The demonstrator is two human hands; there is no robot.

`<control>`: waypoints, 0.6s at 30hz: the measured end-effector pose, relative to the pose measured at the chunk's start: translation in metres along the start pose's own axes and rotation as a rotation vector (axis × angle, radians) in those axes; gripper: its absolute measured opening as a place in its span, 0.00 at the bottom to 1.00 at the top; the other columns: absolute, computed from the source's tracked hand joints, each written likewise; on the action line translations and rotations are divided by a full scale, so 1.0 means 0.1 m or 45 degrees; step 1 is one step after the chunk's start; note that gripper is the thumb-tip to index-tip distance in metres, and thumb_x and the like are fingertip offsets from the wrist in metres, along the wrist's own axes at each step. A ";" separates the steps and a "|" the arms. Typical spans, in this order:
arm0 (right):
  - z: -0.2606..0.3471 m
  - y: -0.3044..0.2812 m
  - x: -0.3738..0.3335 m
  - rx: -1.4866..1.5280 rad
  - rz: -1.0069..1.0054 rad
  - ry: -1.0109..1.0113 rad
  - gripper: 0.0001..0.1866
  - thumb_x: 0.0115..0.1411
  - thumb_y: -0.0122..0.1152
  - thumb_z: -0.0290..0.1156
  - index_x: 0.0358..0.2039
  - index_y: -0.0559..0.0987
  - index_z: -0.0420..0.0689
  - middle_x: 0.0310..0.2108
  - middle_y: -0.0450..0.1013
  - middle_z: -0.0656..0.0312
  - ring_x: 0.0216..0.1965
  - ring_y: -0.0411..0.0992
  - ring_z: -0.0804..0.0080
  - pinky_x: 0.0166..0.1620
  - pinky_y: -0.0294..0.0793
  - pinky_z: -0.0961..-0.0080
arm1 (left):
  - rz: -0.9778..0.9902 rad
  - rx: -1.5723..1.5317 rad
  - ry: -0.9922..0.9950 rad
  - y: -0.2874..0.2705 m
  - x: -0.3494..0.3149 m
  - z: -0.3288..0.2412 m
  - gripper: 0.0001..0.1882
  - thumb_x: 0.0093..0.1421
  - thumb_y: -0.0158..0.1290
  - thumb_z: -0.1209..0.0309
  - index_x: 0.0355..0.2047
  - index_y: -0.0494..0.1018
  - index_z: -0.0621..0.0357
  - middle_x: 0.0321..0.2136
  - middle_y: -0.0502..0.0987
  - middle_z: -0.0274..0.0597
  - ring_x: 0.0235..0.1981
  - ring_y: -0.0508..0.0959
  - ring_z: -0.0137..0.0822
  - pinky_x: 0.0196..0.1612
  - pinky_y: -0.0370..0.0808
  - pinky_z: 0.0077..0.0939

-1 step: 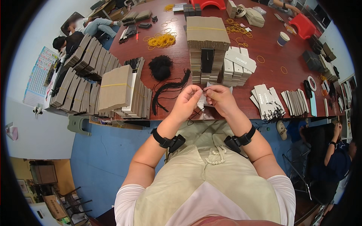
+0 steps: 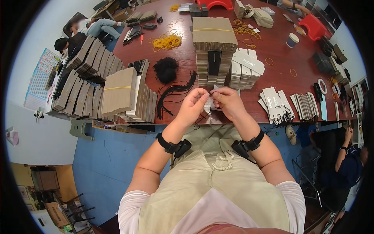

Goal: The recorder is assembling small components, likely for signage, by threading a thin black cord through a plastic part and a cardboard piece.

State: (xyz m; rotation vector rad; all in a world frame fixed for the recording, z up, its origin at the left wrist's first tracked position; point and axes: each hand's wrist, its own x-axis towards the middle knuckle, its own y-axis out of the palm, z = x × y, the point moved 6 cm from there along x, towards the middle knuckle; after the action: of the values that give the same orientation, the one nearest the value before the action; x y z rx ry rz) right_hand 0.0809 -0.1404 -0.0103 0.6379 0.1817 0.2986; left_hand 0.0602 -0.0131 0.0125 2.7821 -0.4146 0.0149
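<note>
My left hand (image 2: pixel 193 103) and my right hand (image 2: pixel 230 103) meet over the table's near edge, fingertips pinched together. A thin black cord (image 2: pixel 210 93) runs between them, and a loose length of it hangs below my left hand. Beneath my fingers lies a light grey tag (image 2: pixel 208 104), partly covered; whether the cord passes through it I cannot tell. To the left a bunch of black cords (image 2: pixel 171 93) lies curved beside a fuzzy black ball of thread (image 2: pixel 166 70). Right of my hands, pale tags (image 2: pixel 276 103) with black strings are fanned out.
Tall banded stacks of grey-brown card (image 2: pixel 215 33) stand straight ahead, with white tags (image 2: pixel 245 70) beside them. More card stacks (image 2: pixel 119 91) crowd the left. Yellow rubber bands (image 2: pixel 167 41), a paper cup (image 2: pixel 292 40) and red stools (image 2: pixel 313 26) are farther off. Other people sit around.
</note>
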 end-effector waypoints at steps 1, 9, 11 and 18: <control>0.03 -0.01 0.01 -0.065 -0.015 -0.038 0.08 0.53 0.63 0.25 0.34 0.79 0.36 0.24 0.73 0.64 0.21 0.66 0.80 0.24 0.64 0.85 | -0.010 0.041 0.002 -0.01 0.00 0.00 0.05 0.64 0.46 0.69 0.37 0.67 0.56 0.20 0.63 0.25 0.17 0.57 0.15 0.19 0.54 0.10; 0.16 0.04 0.03 -0.234 -0.021 0.023 0.08 0.52 0.63 0.24 0.33 0.80 0.35 0.24 0.73 0.64 0.21 0.62 0.82 0.24 0.60 0.85 | 0.002 0.121 0.022 0.00 -0.02 -0.04 0.04 0.63 0.48 0.70 0.36 0.68 0.56 0.22 0.64 0.24 0.18 0.58 0.14 0.19 0.55 0.10; 0.17 0.05 0.03 -0.269 -0.006 0.017 0.08 0.52 0.63 0.24 0.33 0.80 0.35 0.24 0.73 0.65 0.21 0.61 0.82 0.24 0.59 0.85 | 0.009 0.121 0.022 0.01 -0.02 -0.04 0.04 0.62 0.48 0.70 0.36 0.68 0.56 0.22 0.65 0.23 0.18 0.59 0.14 0.20 0.55 0.09; 0.20 0.16 0.04 -0.103 0.219 -0.222 0.03 0.53 0.61 0.22 0.28 0.78 0.36 0.26 0.72 0.63 0.21 0.62 0.81 0.24 0.60 0.86 | 0.093 0.105 -0.068 0.02 -0.04 -0.04 0.04 0.62 0.48 0.72 0.35 0.68 0.59 0.27 0.68 0.24 0.26 0.63 0.13 0.28 0.60 0.08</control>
State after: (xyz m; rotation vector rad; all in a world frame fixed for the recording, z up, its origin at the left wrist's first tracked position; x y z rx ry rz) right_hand 0.0861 -0.1380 0.0156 0.5969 -0.0526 0.4122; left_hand 0.0559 -0.0125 0.0172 2.8521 -0.5399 -0.0255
